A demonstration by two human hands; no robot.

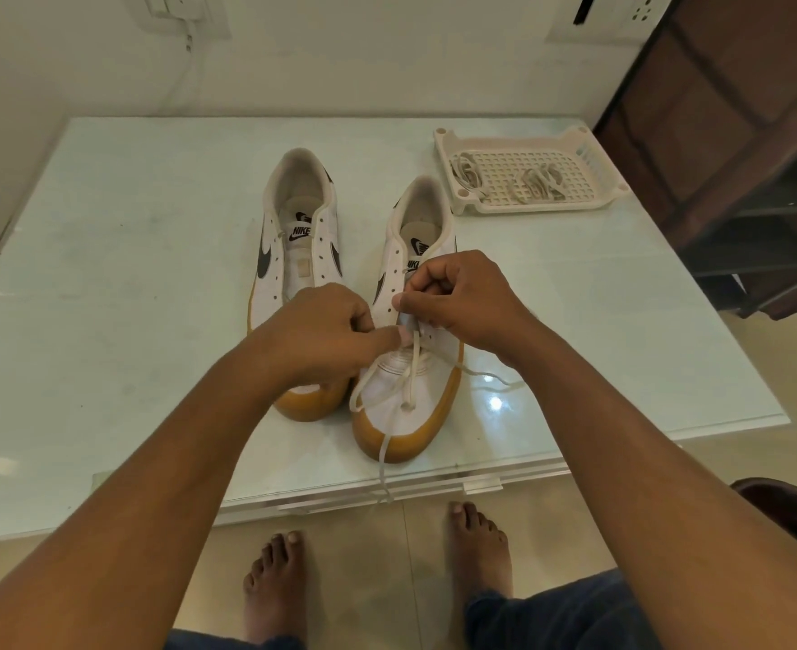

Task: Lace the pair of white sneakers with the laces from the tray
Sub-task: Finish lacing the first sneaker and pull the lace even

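Note:
Two white sneakers with tan soles stand toe-toward-me on the glass table. The left sneaker (299,227) has empty eyelets. The right sneaker (410,382) carries a white lace (409,372) at its lowest eyelets; one end trails over the toe and off the table edge, the other runs right across the glass. My left hand (326,335) pinches the lace at the lower eyelets. My right hand (457,297) grips the lace and the eyelet flap just above. A white tray (593,171) at the back right holds several more laces (539,183).
The glass table (129,274) ends close in front of me, with my bare feet (476,546) on the tiled floor below. A dark wooden cabinet (739,133) stands to the right of the table. A wall with sockets rises behind.

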